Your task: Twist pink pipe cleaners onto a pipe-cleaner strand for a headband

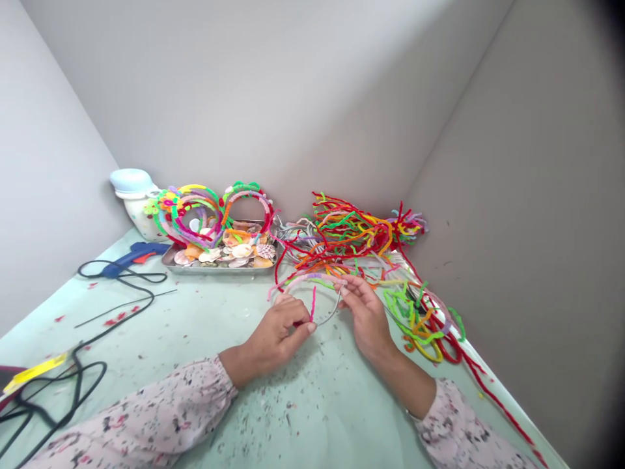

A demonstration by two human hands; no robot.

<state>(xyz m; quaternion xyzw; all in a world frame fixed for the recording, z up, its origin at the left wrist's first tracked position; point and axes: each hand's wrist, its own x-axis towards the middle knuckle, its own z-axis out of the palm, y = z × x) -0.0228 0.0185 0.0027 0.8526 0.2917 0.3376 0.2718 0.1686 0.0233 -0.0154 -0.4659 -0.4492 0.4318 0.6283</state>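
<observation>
My left hand [280, 329] pinches a pink pipe cleaner [313, 303] near the lower end of a thin metal headband [334, 309]. The band's upper arc is partly wrapped in pink and purple fuzz. Its other side is held between the closed fingers of my right hand [364, 312], close to the top of the arc. Both hands rest low over the pale green table [205, 326]. Just beyond the hands lies a big tangle of coloured pipe cleaners [351, 238].
A metal tray [219, 266] of seashells stands at the back, with finished fuzzy headbands [209, 208] leaning in it. A white jar [134, 202] sits behind. A blue glue gun [131, 255] and its black cord [97, 339] lie left. Walls close the corner.
</observation>
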